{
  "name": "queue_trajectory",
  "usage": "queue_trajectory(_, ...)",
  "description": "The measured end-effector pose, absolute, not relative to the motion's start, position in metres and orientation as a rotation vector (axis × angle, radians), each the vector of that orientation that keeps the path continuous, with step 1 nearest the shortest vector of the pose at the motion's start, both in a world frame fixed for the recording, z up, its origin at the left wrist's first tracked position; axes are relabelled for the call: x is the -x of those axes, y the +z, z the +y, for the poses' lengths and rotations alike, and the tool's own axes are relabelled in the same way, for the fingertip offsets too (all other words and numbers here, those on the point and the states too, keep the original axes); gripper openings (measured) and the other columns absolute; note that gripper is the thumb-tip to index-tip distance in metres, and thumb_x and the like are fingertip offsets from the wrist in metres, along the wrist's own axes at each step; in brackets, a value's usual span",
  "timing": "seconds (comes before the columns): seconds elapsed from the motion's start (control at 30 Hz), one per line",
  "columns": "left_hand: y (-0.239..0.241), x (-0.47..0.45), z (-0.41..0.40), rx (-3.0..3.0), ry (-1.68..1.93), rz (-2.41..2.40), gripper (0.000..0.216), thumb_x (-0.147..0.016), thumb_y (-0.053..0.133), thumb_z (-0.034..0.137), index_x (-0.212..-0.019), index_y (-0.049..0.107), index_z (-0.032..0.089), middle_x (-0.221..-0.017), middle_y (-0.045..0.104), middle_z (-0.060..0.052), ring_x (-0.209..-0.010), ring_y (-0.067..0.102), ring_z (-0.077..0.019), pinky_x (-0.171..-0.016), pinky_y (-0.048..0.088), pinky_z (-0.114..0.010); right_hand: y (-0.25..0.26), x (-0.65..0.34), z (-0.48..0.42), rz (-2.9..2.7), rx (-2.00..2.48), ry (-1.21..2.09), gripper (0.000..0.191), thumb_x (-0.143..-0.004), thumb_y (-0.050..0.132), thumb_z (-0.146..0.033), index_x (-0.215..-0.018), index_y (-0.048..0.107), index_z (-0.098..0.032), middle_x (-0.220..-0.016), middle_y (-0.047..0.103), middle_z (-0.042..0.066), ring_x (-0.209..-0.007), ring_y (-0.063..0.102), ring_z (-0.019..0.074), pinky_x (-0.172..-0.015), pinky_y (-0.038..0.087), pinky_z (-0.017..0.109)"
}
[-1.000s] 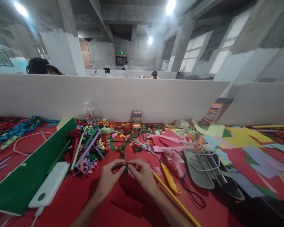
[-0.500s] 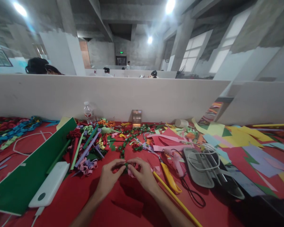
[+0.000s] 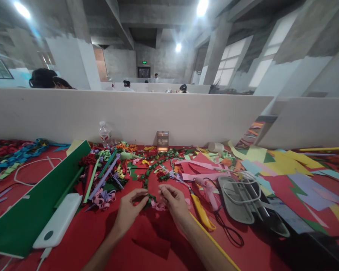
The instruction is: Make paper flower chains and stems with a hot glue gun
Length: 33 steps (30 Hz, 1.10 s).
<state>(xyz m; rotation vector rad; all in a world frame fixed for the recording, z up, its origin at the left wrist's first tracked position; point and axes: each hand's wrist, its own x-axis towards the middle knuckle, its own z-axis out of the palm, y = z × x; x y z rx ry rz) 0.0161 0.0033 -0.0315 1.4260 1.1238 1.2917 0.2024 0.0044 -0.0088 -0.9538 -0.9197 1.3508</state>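
Note:
My left hand [image 3: 129, 211] pinches a small green paper piece [image 3: 150, 199] on the red table [image 3: 87, 237]. My right hand [image 3: 173, 203] is just to its right, fingers curled in a pinch above a pink curled paper strip [image 3: 158, 206]; what it grips is too small to name. A green paper garland [image 3: 152, 167] runs from the pinched piece towards the back wall.
A white power bank [image 3: 56, 222] and green sheet [image 3: 31, 207] lie left. A yellow cutter [image 3: 202, 212], pink glue gun [image 3: 209, 190], grey tray [image 3: 237, 203] and yellow stick [image 3: 214, 244] lie right. Rolled paper sticks [image 3: 101, 177], bottle [image 3: 105, 133] and paper scraps [image 3: 285, 165] sit behind.
My right hand has lifted slightly and moved a little right, away from the left hand. The left hand stays in its pinch on the green piece.

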Motion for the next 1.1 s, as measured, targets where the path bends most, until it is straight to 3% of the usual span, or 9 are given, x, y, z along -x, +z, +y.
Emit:
queue_trajectory(0.17, -0.030, -0.016, 0.003, -1.440, 1.284, 1.122, 0.027, -0.082, 0.072, 0.035, -0.103, 0.072, 0.017, -0.103, 0.078, -0.009, -0.099, 0.073, -0.0228, -0.092, 0.059, -0.034, -0.006, -0.200, 0.003, -0.819, 0.845, 1.528, 0.043, -0.065, 0.088, -0.050, -0.092, 0.077, -0.019, -0.078, 0.067, 0.002, -0.058, 0.052, 0.0093, -0.054, 0.043, 0.021)
queue_trajectory(0.37, -0.030, -0.016, 0.002, -1.416, 1.299, 1.119, 0.027, -0.081, 0.073, 0.035, -0.102, 0.072, 0.017, -0.103, 0.078, -0.009, -0.099, 0.073, -0.0229, -0.091, 0.059, -0.033, -0.009, -0.204, 0.004, -0.954, 0.938, 1.346, 0.034, -0.069, 0.087, -0.047, -0.075, 0.072, -0.016, -0.059, 0.054, -0.005, -0.050, 0.040, 0.0070, -0.049, 0.034, 0.020)
queue_trajectory(0.5, -0.029, -0.016, 0.002, -1.436, 1.288, 1.124, 0.027, -0.081, 0.073, 0.035, -0.102, 0.073, 0.018, -0.103, 0.078, -0.009, -0.099, 0.074, -0.0225, -0.091, 0.059, -0.032, -0.005, -0.205, 0.002, -1.157, 1.014, 1.168, 0.035, -0.081, 0.076, -0.050, -0.078, 0.071, -0.016, -0.068, 0.060, -0.001, -0.062, 0.049, 0.0111, -0.058, 0.040, 0.022)
queue_trajectory(0.63, -0.026, -0.016, 0.001, -1.437, 1.290, 1.120, 0.027, -0.082, 0.072, 0.036, -0.101, 0.073, 0.017, -0.102, 0.078, -0.009, -0.098, 0.074, -0.0226, -0.090, 0.059, -0.032, -0.001, -0.204, -0.001, -1.271, 1.085, 1.096, 0.038, -0.081, 0.072, -0.054, -0.082, 0.071, -0.016, -0.073, 0.065, 0.002, -0.067, 0.056, 0.0156, -0.061, 0.044, 0.025)
queue_trajectory(0.87, -0.020, -0.019, 0.000, -1.397, 1.300, 1.125, 0.028, -0.080, 0.073, 0.037, -0.097, 0.073, 0.016, -0.099, 0.079, -0.010, -0.094, 0.075, -0.0231, -0.087, 0.061, -0.033, 0.013, -0.200, -0.012, -1.548, 1.166, 0.835, 0.017, -0.088, 0.064, -0.032, -0.079, 0.072, -0.019, -0.073, 0.070, 0.002, -0.066, 0.058, 0.0165, -0.063, 0.040, 0.027)
queue_trajectory(1.1, -0.023, -0.018, 0.000, -1.414, 1.289, 1.128, 0.027, -0.082, 0.072, 0.037, -0.100, 0.073, 0.017, -0.101, 0.078, -0.009, -0.096, 0.074, -0.0225, -0.089, 0.060, -0.032, 0.005, -0.199, -0.010, -1.319, 1.090, 1.109, 0.034, -0.087, 0.068, -0.052, -0.088, 0.072, -0.018, -0.076, 0.068, 0.002, -0.069, 0.059, 0.0166, -0.063, 0.045, 0.025)
